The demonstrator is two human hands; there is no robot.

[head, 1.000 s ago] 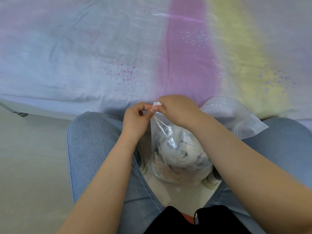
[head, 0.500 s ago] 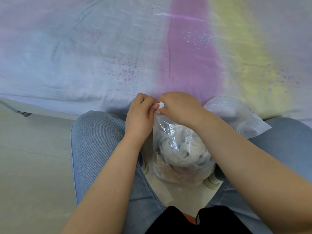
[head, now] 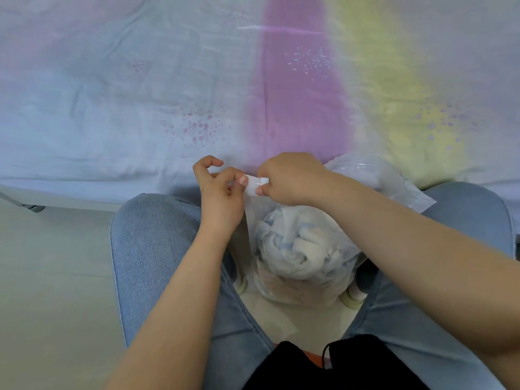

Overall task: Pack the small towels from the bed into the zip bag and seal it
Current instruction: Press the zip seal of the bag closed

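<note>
Clear zip bag (head: 295,249) mouth runs left-right; my left hand (head: 219,192) pinches its end, right hand (head: 287,178) pinches the slider (head: 264,180) just beside.

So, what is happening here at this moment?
A seated person is closing a clear zip bag that stands between the knees, in front of the bed. The small towels are already inside. The left hand pinches the bag's top corner, and the right hand pinches the white slider beside it. Part of the bag's top behind the right arm looks open, so the seal seems unfinished.
</note>
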